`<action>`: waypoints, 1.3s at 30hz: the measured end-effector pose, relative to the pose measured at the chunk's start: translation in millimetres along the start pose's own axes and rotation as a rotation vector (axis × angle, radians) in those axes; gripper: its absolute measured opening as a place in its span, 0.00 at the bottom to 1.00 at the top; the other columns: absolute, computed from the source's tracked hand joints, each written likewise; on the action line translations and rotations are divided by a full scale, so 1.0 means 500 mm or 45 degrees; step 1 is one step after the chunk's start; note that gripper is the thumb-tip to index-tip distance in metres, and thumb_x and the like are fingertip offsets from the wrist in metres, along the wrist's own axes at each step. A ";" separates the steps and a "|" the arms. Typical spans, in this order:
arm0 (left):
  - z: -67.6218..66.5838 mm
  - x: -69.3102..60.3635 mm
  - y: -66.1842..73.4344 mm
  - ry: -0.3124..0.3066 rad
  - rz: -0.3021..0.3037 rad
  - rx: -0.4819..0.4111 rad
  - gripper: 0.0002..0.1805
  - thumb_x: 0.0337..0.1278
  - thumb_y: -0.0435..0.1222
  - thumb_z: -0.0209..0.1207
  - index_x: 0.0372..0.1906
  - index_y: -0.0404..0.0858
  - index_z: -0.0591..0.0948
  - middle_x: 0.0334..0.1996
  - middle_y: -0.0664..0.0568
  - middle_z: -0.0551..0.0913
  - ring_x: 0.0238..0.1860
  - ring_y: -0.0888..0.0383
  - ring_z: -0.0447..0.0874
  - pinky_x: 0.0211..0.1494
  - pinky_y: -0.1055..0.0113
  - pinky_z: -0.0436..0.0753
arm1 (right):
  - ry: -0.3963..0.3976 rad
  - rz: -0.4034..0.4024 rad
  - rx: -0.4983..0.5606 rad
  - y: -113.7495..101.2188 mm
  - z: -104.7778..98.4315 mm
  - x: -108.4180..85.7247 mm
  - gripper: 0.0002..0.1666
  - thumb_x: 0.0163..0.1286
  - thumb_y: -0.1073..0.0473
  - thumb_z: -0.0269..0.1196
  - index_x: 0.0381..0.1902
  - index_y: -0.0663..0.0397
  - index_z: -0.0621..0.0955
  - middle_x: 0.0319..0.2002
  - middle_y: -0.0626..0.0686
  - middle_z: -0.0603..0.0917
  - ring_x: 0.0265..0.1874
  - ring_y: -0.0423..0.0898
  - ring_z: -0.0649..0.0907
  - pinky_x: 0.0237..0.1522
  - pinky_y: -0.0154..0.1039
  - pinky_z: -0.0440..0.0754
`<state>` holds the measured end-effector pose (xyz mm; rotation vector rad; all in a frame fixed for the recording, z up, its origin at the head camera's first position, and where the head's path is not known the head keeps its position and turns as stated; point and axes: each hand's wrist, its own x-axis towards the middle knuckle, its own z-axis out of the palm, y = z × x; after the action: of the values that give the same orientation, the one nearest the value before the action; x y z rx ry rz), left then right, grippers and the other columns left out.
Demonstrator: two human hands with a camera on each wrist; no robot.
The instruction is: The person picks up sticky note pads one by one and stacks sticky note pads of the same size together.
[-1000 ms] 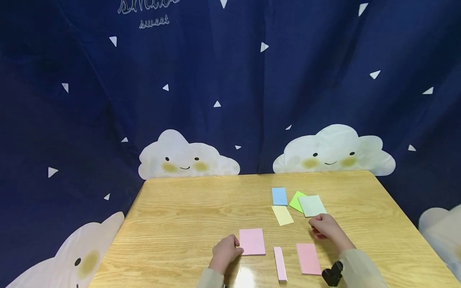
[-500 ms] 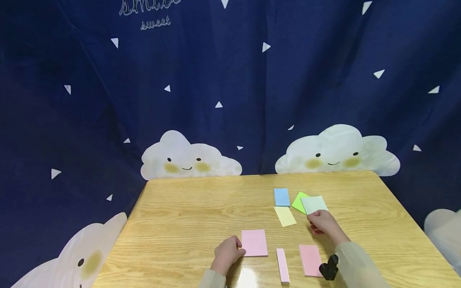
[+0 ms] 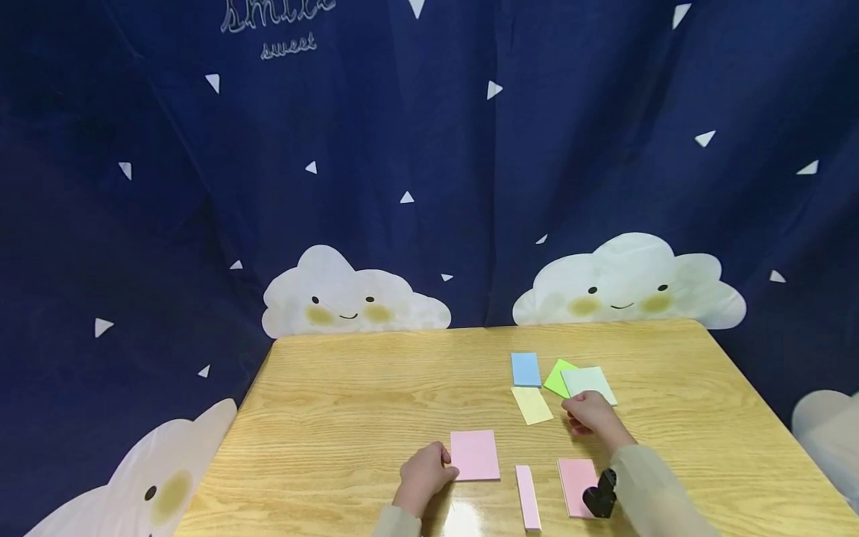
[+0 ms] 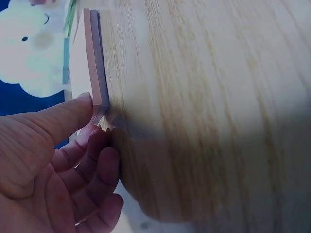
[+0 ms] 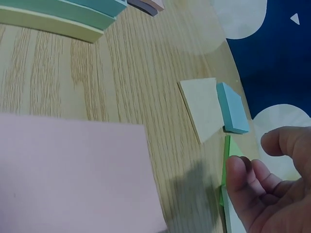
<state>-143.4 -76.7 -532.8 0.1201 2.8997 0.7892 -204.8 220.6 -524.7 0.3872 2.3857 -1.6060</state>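
Right of the cream note (image 5: 201,108): blue pad (image 5: 233,108). Below right: green pad (image 5: 232,146), partly hidden by the right hand (image 5: 272,189), thumb and forefinger apart. Below left: pink pad (image 5: 73,170). Upper left: layered block (image 5: 63,22).

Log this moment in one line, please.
Left hand: pinches corner of pink square pad | Right hand: holds nothing, near pale green pad | Pale green pad: overlaps lime pad
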 end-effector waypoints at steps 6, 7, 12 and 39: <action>0.001 0.001 -0.003 -0.003 0.006 -0.010 0.12 0.38 0.39 0.65 0.22 0.43 0.71 0.18 0.58 0.71 0.21 0.59 0.68 0.27 0.59 0.67 | -0.028 -0.023 -0.007 0.012 0.013 0.021 0.10 0.53 0.64 0.52 0.28 0.69 0.68 0.17 0.53 0.72 0.13 0.41 0.73 0.18 0.34 0.76; 0.002 0.002 -0.004 -0.003 0.004 -0.005 0.12 0.38 0.39 0.65 0.22 0.43 0.71 0.18 0.58 0.71 0.21 0.60 0.68 0.27 0.59 0.67 | -0.020 -0.022 -0.009 0.010 0.015 0.020 0.09 0.53 0.64 0.52 0.27 0.68 0.68 0.17 0.53 0.72 0.13 0.42 0.73 0.18 0.34 0.75; 0.003 0.003 -0.006 0.005 -0.001 0.004 0.12 0.37 0.39 0.65 0.22 0.43 0.71 0.18 0.58 0.71 0.20 0.60 0.67 0.26 0.60 0.66 | 0.035 0.010 -0.020 -0.007 0.027 0.008 0.07 0.53 0.64 0.51 0.25 0.67 0.68 0.17 0.52 0.71 0.14 0.41 0.72 0.18 0.34 0.75; 0.003 -0.002 -0.006 0.032 0.007 -0.004 0.12 0.37 0.39 0.65 0.22 0.44 0.71 0.16 0.61 0.68 0.20 0.62 0.66 0.25 0.61 0.66 | 0.162 -0.166 -0.331 -0.002 0.072 0.021 0.19 0.44 0.62 0.55 0.05 0.47 0.58 0.06 0.42 0.55 0.08 0.39 0.55 0.13 0.33 0.54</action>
<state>-142.3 -78.7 -535.6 0.1188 2.9230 0.8014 -213.2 187.5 -540.9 0.2968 2.7238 -1.3300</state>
